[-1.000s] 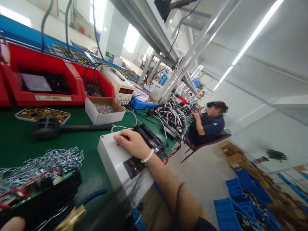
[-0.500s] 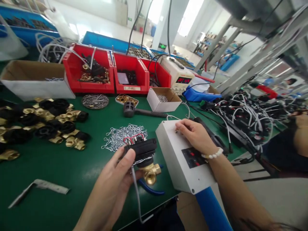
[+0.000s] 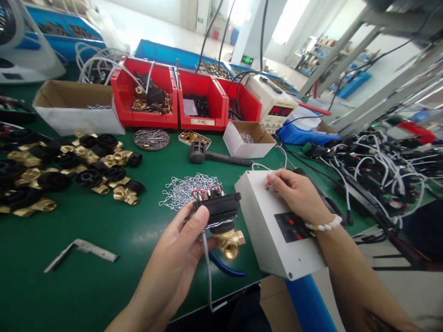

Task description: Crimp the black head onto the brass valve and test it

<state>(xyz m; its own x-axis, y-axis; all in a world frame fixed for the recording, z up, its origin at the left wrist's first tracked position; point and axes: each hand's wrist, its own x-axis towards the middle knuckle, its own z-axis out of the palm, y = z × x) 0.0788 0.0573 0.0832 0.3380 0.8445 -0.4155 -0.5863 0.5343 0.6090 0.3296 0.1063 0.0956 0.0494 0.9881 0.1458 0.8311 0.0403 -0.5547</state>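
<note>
My left hand (image 3: 183,244) grips a black actuator housing (image 3: 219,208) that has a brass valve body (image 3: 230,243) under it, a red wire on top and a grey cable (image 3: 207,272) hanging down. Fingers of my right hand (image 3: 294,193) pinch a small metal toggle on the upper face of a grey control box (image 3: 254,221). A black panel with red parts (image 3: 292,227) lies on that face, partly under my right wrist. Behind the housing is a pile of metal clips (image 3: 188,190). A blue curved handle (image 3: 226,267) lies below the valve.
Brass and black valves (image 3: 93,161) cover the table's left. A bent metal piece (image 3: 81,249) lies nearer. Behind are a mallet (image 3: 221,157), red bins (image 3: 148,121), white boxes (image 3: 249,147) and a power supply (image 3: 273,103). Cabled black units (image 3: 374,170) fill the right.
The whole view has shifted, so the table and its contents appear farther right. My left hand still holds the housing and my right hand stays at the toggle.
</note>
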